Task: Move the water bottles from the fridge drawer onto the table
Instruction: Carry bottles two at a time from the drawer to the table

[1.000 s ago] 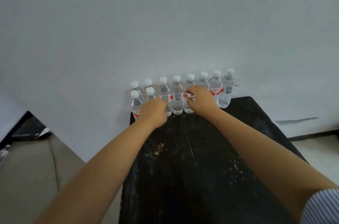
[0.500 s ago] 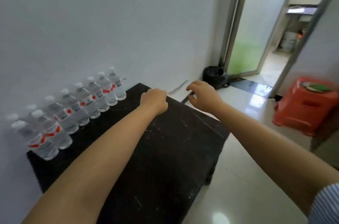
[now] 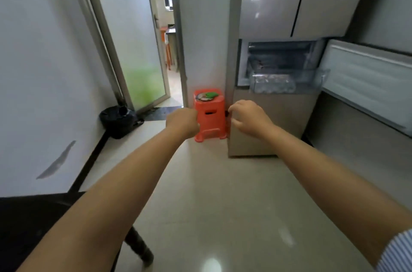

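The fridge (image 3: pixel 274 4) stands ahead on the right with its lower door (image 3: pixel 367 80) swung open. A clear drawer (image 3: pixel 287 80) juts out of it, and water bottles (image 3: pixel 274 85) lie inside, blurred through the plastic. My left hand (image 3: pixel 181 121) is held out as a loose fist with nothing in it. My right hand (image 3: pixel 248 116) reaches forward with curled, slightly parted fingers, also holding nothing. Both hands hover in the air well short of the drawer. A corner of the black table (image 3: pixel 29 227) shows at the bottom left; the bottles standing on it are out of view.
An orange plastic stool (image 3: pixel 210 115) with small items on top stands against the fridge's left side. A black bin (image 3: pixel 117 121) sits in the corner by a frosted glass door (image 3: pixel 131 37). Glossy tiled floor (image 3: pixel 223 193) lies between me and the fridge.
My view has swung right, from the bottles lined up on the table to the open fridge. Both hands left the bottles and now come forward with nothing in them.
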